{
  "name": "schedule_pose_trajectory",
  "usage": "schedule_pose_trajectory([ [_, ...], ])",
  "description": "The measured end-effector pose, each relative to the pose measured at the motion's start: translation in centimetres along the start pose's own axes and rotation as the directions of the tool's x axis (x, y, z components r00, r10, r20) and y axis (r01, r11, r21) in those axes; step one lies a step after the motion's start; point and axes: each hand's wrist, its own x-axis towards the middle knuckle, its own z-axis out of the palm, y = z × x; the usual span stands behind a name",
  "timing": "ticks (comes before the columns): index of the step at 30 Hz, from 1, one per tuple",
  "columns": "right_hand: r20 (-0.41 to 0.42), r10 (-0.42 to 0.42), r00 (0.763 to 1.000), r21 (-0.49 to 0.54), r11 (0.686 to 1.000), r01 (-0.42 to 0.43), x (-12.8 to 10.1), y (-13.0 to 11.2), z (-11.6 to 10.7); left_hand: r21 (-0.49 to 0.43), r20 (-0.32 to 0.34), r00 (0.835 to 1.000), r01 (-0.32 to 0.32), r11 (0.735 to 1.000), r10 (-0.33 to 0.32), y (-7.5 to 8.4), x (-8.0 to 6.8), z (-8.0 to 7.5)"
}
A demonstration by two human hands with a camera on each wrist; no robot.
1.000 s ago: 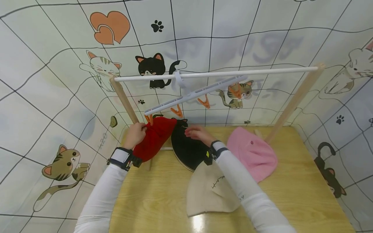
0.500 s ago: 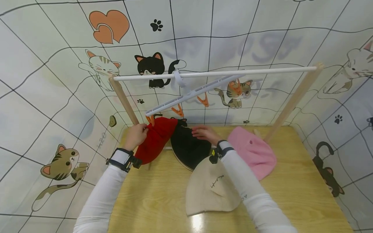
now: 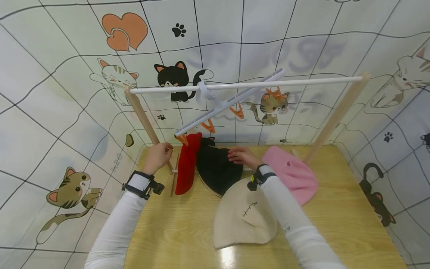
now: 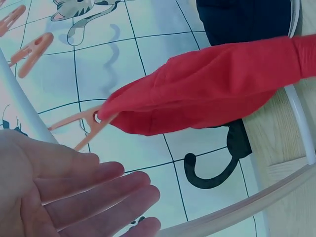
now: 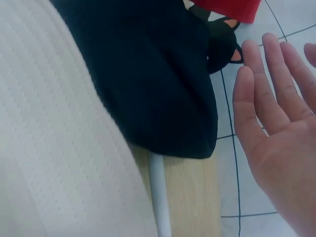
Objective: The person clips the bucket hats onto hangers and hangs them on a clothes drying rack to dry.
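Observation:
A red cap-like cloth hat [image 3: 186, 164] hangs from the orange clothespin [image 4: 91, 123] at the low left end of a tilted pale hanger [image 3: 231, 101]. Just left of the hat is my left hand [image 3: 157, 157], its fingers extended and holding nothing in the left wrist view. My right hand [image 3: 244, 157] hovers beside a black hat [image 3: 218, 172] on the table, fingers nearly straight and empty in the right wrist view. In front of the black hat lies a beige hat [image 3: 245, 220] with dark lettering. A pink hat [image 3: 292, 175] lies to the right.
A white rod [image 3: 285, 83] between wooden posts carries the hanger by its hook. Several orange clothespins, one of them a middle clothespin [image 3: 237, 111], hang along it. A cat-print backdrop [image 3: 221, 41] encloses the wooden table [image 3: 181, 231].
My left hand has let go of the red hat, which now hangs narrower, turned and slightly right. The hanger has swung, its right end rising above the rod. My right hand has drawn rightward.

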Motion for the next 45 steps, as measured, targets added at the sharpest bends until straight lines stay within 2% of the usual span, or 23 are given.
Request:
schedule_pose_trajectory([
  [5, 0.002, 0.016, 1.0, 0.01, 1.0, -0.016, -0.4, 0.4, -0.7, 0.012, 0.016, 1.0, -0.003, 1.0, 0.003, 0.4, -0.1, -0.2],
  [19, 0.01, 0.017, 1.0, 0.027, 0.999, -0.017, -1.9, 1.8, -2.1, 0.003, -0.005, 0.996, -0.09, 0.996, 0.09, 2.4, -0.7, -0.8],
  [25, 0.03, 0.026, 0.999, -0.015, 1.0, -0.026, -2.6, 2.5, -2.1, -0.041, 0.04, 0.99, -0.135, 0.99, 0.137, 3.7, -1.3, -0.3],
  [30, 0.046, 0.043, 0.998, -0.004, 0.999, -0.043, -3.0, 2.9, -1.8, -0.06, 0.094, 0.978, -0.179, 0.982, 0.184, 5.2, -2.0, 0.5],
  [35, 0.057, 0.051, 0.997, 0.004, 0.999, -0.051, -3.2, 2.9, -1.5, -0.075, 0.12, 0.967, -0.217, 0.973, 0.225, 6.4, -2.8, 2.1],
  [39, 0.11, 0.029, 0.994, 0.021, 0.999, -0.032, -3.4, 2.3, -0.9, -0.068, 0.137, 0.958, -0.245, 0.967, 0.252, 7.4, -3.3, 3.4],
  [45, 0.179, -0.009, 0.984, 0.054, 0.999, -0.001, -3.5, 1.1, 0.0, -0.105, 0.176, 0.945, -0.261, 0.96, 0.277, 8.7, -4.1, 5.2],
])
